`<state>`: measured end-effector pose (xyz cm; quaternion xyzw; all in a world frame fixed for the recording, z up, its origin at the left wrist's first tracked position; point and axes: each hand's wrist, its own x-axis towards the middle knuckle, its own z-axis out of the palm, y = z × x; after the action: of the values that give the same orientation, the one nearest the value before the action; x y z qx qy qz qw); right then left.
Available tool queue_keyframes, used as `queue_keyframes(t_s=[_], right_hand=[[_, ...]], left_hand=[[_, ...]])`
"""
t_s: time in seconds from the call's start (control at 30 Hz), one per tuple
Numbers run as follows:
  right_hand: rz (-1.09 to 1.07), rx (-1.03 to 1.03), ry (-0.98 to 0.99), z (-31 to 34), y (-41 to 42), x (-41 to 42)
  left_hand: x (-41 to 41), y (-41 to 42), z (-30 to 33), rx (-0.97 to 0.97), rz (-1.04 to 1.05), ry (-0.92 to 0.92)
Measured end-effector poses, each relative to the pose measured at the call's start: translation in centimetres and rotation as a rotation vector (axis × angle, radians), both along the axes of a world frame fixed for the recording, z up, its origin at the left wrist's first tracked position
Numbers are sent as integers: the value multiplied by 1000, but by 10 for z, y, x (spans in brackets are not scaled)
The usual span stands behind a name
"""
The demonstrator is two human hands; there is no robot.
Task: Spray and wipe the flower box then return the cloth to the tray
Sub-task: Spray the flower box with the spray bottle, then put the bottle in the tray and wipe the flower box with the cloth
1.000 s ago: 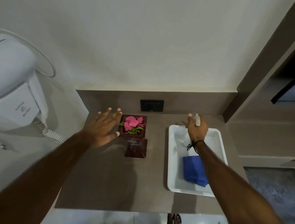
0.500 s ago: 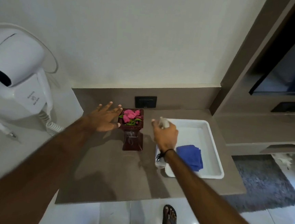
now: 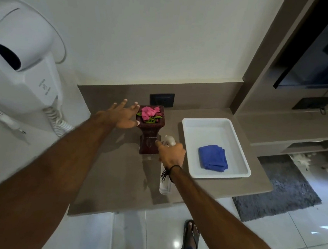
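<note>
A dark red flower box [image 3: 149, 137] with pink flowers and green leaves stands on the brown counter [image 3: 115, 175] near the back wall. My left hand [image 3: 123, 115] touches its upper left rim, fingers spread, thumb on the front edge. My right hand [image 3: 171, 151] is shut on a clear spray bottle [image 3: 165, 182] with a white head, held just right of the box, nozzle toward it. A folded blue cloth [image 3: 213, 157] lies in the white tray [image 3: 202, 125] to the right.
A white wall-mounted hair dryer [image 3: 21, 72] with a coiled cord hangs at the left. A black socket plate [image 3: 162, 99] sits behind the box. Brown shelving rises at the right. Below are a tiled floor, a grey rug [image 3: 280, 190] and my sandalled foot [image 3: 190, 236].
My right hand has lifted the spray bottle out of the tray and carried it left, close to the flower box. My left hand has closed in on the box's rim.
</note>
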<state>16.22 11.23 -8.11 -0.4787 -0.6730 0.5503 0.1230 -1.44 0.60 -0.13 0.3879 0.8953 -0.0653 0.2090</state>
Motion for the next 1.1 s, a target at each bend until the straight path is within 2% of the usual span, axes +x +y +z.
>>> queue_keyframes(t_s=[0.17,0.37,0.47,0.63,0.77,0.93,1.1], right_hand=[[-57,73,82,16,33,9],[-167,78,268,48,110,-4],[-177,123,295,58,142,-15],[-75,169,254,35,180,-38],[-70,126,244,6,200,-50],[-42,112,130,-28,214,-51],[91,159,38,-16,215,-37]], left_hand=[[1,-2,1,17,-7,-2],[1,-3,1,11,-26,-2],[0,-3,-1,19,-33,6],[-1,-1,-7,14,-35,29],[-7,0,-13,-33,-58,85],[-10,-2,-19,-40,-56,84],[-12,-3,-18,-50,-51,46]])
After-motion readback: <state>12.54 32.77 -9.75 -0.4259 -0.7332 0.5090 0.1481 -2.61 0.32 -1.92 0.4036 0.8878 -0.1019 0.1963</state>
